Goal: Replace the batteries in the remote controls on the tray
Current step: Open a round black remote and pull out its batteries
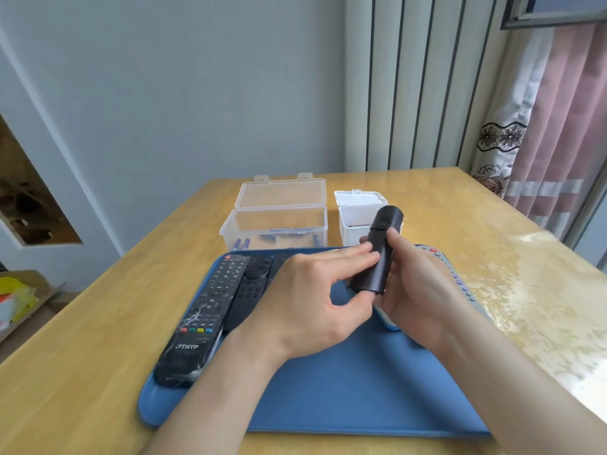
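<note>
I see the right hand point(417, 290) gripping the slim black plastic remote control point(377, 254) above the blue rectangular tray point(345, 389); the left hand point(312, 300) pinches its lower end. The film-wrapped black remote point(197, 323) on the tray reads "THTF".

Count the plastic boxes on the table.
2. The clear box, lid open, sits behind the tray; the white box stands to its right, partly behind the held remote. None seems hidden.
</note>
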{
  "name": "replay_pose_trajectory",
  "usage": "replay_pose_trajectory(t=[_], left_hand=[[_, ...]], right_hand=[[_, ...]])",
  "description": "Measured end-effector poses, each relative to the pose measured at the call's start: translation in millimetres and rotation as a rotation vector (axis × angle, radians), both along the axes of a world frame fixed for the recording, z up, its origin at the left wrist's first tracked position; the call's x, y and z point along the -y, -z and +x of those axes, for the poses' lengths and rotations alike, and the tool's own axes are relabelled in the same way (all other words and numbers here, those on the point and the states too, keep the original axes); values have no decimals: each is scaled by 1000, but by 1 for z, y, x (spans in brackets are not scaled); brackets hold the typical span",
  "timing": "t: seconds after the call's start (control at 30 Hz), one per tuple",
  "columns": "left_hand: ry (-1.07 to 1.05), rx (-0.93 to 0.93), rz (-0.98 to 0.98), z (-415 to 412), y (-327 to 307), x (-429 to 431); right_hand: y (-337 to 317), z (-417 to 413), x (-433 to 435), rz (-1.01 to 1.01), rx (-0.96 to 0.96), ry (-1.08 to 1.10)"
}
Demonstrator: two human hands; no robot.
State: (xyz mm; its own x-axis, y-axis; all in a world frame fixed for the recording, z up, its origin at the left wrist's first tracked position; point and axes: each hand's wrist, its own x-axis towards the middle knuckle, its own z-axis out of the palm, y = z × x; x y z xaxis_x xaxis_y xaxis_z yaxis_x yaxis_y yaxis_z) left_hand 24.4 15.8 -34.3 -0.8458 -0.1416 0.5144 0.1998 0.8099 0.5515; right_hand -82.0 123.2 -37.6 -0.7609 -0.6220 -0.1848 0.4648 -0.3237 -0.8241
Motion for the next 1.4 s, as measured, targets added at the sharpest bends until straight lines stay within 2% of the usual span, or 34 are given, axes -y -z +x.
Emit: replay_pose_trajectory(t=[0.1,0.33,0.43,0.5,0.57,0.6,0.67,0.77,0.83,0.87,0.93,1.0,1.07,1.23,1.4], left_hand=[[11,2,38,1,-2,1],[56,-95,-10,-1,-2,-6],[38,-190,139,0,-9,-6],[-22,-283,338,0,-17,-2],[-28,-297,522,2,-25,8],[-22,-234,539,5,-28,15],[-19,14,456,9,-29,28],[21,409,256,10,-21,33],[21,583,95,7,-14,26],[-8,580,-8,5,-11,22],[-98,339,-120,0,-10,12],[-108,18,6,-1,-10,3],[-61,-112,99,0,-13,-7],[6,-83,-108,1,-11,-16],[44,-42,-103,2,-13,-14]], right_hand=[[0,0,0,16,-5,8],[1,-2,-1,62,12,93],[-1,0,-2,17,22,98],[-3,2,-2,-12,20,76],[-5,2,-2,-41,13,30],[-5,1,-2,-66,17,1],[-5,0,-3,-100,22,-28],[-3,0,-2,-115,7,-56],[-1,1,0,-115,-4,-80],[0,2,0,-116,-5,-92],[0,3,1,-114,-8,-107],[0,3,0,-93,-18,-106],[0,4,0,-57,-40,-94],[1,4,1,-29,-40,-78],[0,2,2,-52,-7,-72]])
